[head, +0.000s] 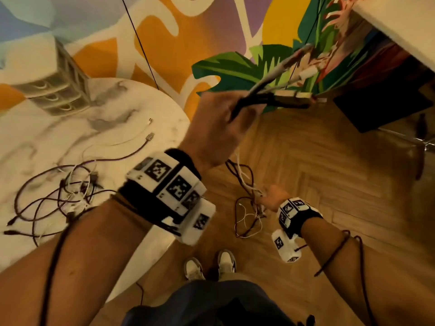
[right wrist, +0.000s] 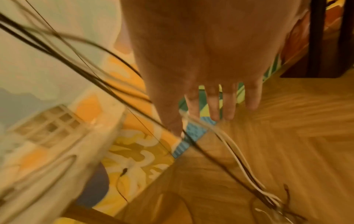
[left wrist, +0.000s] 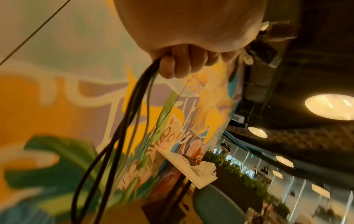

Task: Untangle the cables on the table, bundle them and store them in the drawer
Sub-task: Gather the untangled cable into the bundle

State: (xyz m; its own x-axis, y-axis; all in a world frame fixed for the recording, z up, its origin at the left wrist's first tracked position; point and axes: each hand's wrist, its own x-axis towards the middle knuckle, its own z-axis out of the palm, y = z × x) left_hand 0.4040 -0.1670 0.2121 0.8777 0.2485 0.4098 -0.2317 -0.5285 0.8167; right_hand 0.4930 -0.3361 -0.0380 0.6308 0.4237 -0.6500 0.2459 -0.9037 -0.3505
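Right of the marble table (head: 162, 109), the left hand (head: 219, 128) clenches the raised cable bunch (head: 266, 90); the right hand (head: 270, 198), fingers straight, should comb dangling strands (head: 247, 215) downward slowly, easing snags.

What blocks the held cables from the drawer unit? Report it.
Nothing visible lies between the cable bunch in the left hand and the drawer unit; its drawer fronts look shut, though blurred.

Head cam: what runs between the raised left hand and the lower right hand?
In the head view, a hanging tangle of dark and white cables runs from the left hand down to the right hand, over wood floor.
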